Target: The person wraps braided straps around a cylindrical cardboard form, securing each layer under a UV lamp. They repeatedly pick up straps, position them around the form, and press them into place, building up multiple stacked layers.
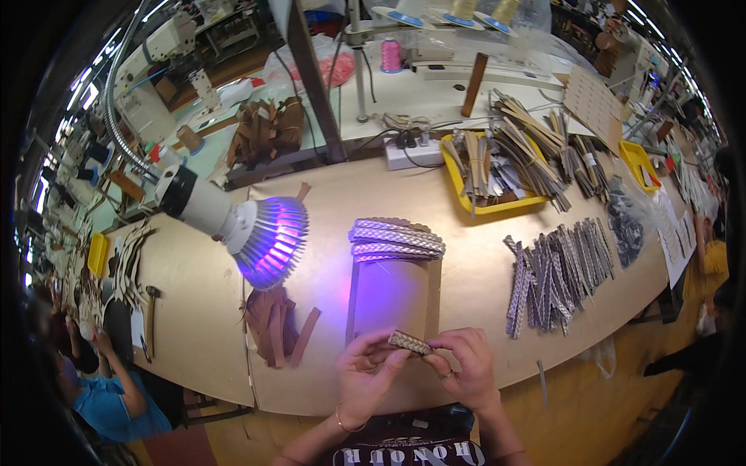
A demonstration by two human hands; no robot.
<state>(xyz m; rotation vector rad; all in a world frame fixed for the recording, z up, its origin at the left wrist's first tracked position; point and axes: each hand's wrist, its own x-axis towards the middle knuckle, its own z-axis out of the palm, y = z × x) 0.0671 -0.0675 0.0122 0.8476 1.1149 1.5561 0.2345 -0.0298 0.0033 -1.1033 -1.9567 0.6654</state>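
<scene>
Between my two hands, close to the table's near edge, is a short braided strip [409, 342] in a metallic tan tone. My left hand [371, 365] pinches its left end with thumb and fingers. At the other end, my right hand [464, 359] grips it the same way. Just beyond my hands lies a cardboard tray [395, 295], lit purple on its left side. Several silvery braided strips [396, 241] are laid across its far end. To the right, a spread of similar braided strips [553, 272] rests on the table.
A lamp with a finned head [268, 237] hangs left of the tray, above brown leather strips [273, 326]. A yellow basket [497, 206] of bundled strips stands at the back right, near a white power strip [412, 155]. A hammer [151, 318] lies far left, near a co-worker in blue [113, 404].
</scene>
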